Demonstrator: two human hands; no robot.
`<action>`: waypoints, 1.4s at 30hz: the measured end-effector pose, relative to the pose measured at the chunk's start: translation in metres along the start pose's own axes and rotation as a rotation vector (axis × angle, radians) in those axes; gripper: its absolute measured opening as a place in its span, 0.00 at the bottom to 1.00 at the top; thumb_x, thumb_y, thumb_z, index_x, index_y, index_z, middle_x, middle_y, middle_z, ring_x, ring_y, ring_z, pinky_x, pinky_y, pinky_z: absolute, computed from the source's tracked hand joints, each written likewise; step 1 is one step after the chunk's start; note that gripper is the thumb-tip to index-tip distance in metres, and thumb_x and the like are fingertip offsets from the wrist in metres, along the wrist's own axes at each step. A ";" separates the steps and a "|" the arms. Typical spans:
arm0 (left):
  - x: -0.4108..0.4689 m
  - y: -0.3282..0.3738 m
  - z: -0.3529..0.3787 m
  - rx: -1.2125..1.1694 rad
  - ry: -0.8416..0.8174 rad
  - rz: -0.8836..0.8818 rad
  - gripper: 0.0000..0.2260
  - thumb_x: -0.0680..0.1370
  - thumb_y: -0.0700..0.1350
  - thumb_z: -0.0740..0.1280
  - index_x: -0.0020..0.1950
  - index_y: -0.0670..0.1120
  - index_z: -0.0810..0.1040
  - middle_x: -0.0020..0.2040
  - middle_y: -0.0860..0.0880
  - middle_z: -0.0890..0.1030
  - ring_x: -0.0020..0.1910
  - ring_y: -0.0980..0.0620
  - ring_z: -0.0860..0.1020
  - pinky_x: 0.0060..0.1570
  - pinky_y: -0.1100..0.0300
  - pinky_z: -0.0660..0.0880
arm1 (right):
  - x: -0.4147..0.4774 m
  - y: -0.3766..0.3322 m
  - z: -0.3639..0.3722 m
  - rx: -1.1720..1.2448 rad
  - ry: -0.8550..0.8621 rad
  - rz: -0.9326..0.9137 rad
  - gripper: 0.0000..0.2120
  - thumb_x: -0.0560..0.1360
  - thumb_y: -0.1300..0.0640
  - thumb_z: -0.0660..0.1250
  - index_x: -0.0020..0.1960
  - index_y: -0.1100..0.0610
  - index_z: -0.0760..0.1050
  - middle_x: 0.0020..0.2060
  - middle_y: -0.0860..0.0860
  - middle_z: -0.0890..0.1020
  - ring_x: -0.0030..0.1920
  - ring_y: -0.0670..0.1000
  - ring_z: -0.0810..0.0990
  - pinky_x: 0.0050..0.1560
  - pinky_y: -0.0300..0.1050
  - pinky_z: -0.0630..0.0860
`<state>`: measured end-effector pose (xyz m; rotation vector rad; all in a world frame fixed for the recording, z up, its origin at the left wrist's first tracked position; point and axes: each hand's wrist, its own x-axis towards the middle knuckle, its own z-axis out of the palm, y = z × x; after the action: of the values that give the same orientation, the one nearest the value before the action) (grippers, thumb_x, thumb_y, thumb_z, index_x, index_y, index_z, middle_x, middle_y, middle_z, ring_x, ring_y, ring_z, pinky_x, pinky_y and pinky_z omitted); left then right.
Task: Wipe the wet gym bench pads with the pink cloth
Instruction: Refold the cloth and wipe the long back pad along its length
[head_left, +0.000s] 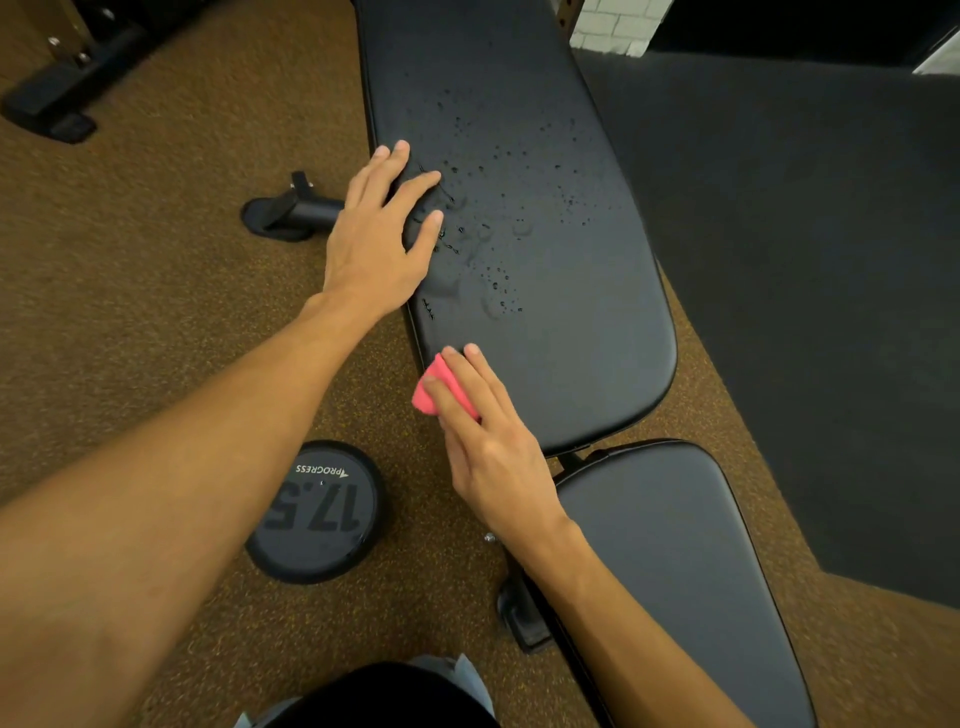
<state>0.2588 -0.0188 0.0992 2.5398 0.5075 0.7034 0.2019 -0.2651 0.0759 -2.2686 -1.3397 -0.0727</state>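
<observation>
1. The wiping looks like it is just about to start. The long back pad (519, 208) of the gym bench has lots of water drops (493, 218) on it, mostly in its middle and toward its 9 o'clock edge.

2. The right hand (483, 426) holds the pink cloth (439, 387). The fingers lie flat and close together on top of the cloth and press it down. The cloth sits on the near corner of the back pad, at about 7 o'clock on that pad.

3. The left hand (382, 234) holds nothing. It is open and flat, fingers spread a little, resting on the 9 o'clock edge of the back pad. Its fingertips touch the wet part. I think it is there to steady the person.

4. The drops lie toward 12 o'clock from the cloth. So the next move should push the cloth up that way, pressing flat, and sweep side to side across the wet patch.

5. The left hand is in the way of some drops, so it may need to lift off.

6. The small seat pad (675, 571) at 5 o'clock looks dry, but I cannot be sure.

7. A round dumbbell (317, 512) marked 17.5 stands on the brown floor (156, 312) at 7 o'clock, apart from the bench.
</observation>
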 end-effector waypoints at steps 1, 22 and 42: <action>0.000 0.001 0.000 -0.006 0.000 -0.005 0.22 0.87 0.57 0.60 0.80 0.53 0.72 0.85 0.52 0.61 0.84 0.49 0.56 0.76 0.51 0.65 | 0.002 -0.001 0.000 -0.009 0.015 0.012 0.22 0.85 0.66 0.65 0.79 0.63 0.71 0.82 0.60 0.65 0.86 0.59 0.55 0.80 0.60 0.67; 0.002 0.015 0.009 -0.038 0.058 -0.060 0.20 0.85 0.50 0.62 0.76 0.48 0.74 0.84 0.47 0.63 0.84 0.44 0.58 0.81 0.50 0.59 | 0.042 0.016 -0.004 0.168 0.297 0.462 0.20 0.87 0.60 0.63 0.78 0.61 0.73 0.82 0.57 0.68 0.85 0.57 0.59 0.84 0.43 0.56; -0.008 0.034 0.019 -0.183 0.097 -0.150 0.19 0.88 0.46 0.56 0.79 0.49 0.70 0.87 0.52 0.52 0.86 0.53 0.45 0.81 0.61 0.48 | 0.042 0.040 -0.017 0.088 0.246 0.306 0.20 0.87 0.59 0.64 0.78 0.61 0.73 0.80 0.56 0.71 0.84 0.54 0.62 0.84 0.44 0.59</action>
<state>0.2709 -0.0566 0.0987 2.2800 0.6297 0.7827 0.2601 -0.2548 0.0873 -2.2764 -0.8470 -0.1779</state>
